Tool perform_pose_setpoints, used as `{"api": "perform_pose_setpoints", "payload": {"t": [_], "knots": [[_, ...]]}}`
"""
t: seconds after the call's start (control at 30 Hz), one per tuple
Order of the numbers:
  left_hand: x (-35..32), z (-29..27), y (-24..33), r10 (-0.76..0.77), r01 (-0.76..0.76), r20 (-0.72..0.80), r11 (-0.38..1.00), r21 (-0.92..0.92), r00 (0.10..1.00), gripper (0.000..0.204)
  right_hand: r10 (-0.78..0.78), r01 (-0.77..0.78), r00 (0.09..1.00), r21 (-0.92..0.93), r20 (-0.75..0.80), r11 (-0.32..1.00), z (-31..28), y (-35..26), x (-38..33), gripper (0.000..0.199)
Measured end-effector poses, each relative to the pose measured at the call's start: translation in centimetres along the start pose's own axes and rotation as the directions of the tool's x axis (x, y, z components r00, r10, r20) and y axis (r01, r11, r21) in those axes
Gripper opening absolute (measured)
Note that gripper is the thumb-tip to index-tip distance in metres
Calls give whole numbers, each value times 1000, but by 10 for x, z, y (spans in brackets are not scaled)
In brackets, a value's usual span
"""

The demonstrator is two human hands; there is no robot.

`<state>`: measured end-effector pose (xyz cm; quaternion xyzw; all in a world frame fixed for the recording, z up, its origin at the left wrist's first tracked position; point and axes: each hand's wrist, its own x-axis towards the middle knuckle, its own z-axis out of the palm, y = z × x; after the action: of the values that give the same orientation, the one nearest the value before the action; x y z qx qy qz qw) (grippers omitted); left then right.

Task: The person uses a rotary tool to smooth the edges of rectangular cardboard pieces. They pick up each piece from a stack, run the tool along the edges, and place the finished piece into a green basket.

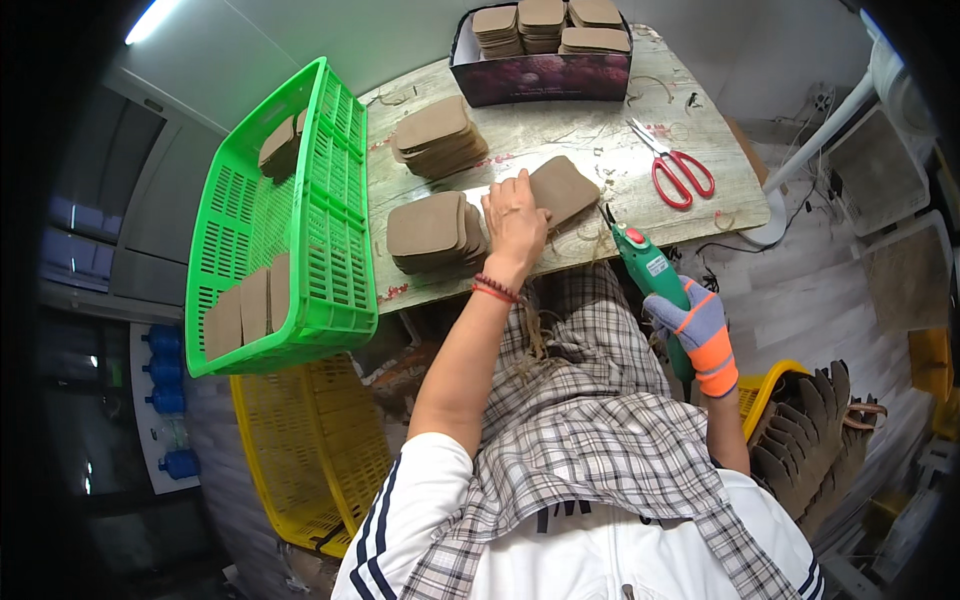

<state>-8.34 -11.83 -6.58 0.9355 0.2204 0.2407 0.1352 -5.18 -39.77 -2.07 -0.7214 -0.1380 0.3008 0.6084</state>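
My bare left hand (517, 222) is at the near edge of the table, its fingers on the left side of a brown rounded flat piece (565, 192) and its thumb at that edge. What lies under the palm is hidden. In an orange and grey-blue glove, my right hand (697, 335) is wrapped round a green electric cutter (646, 262) with a red button. The cutter's narrow dark tip points up beside the piece's right corner. Left of my left hand are a near stack (428, 225) and a farther stack (435, 125) of similar brown pieces.
Red-handled scissors (684, 180) lie on the table's right. A dark box (545, 80) of brown stacks stands at the back. The green crate (335, 190) is at the left, a yellow crate (310, 440) below it. More brown pieces (810, 430) fill a yellow basket at lower right.
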Motion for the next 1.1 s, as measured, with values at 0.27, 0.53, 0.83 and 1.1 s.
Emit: {"api": "perform_pose_setpoints", "payload": {"t": [0.27, 0.53, 0.83, 1.1], "knots": [[-19, 1, 5, -347, 307, -13, 846, -436, 938, 40, 22, -22, 1000, -42, -11, 999, 2, 0, -1, 24], [-23, -20, 40, -419, 87, 351, -532, -842, 837, 32, -11, 8, 998, -61, -54, 998, 17, -8, -7, 26], [-21, -27, 55, -360, -30, 381, -759, -650, 852, 39, -49, 49, 999, -39, -7, 998, 27, -19, -11, 32], [-35, -15, 62, -291, 67, 422, -753, -654, 859, 40, -55, 55, 998, 47, -1, 997, 27, -28, -10, 28]]}}
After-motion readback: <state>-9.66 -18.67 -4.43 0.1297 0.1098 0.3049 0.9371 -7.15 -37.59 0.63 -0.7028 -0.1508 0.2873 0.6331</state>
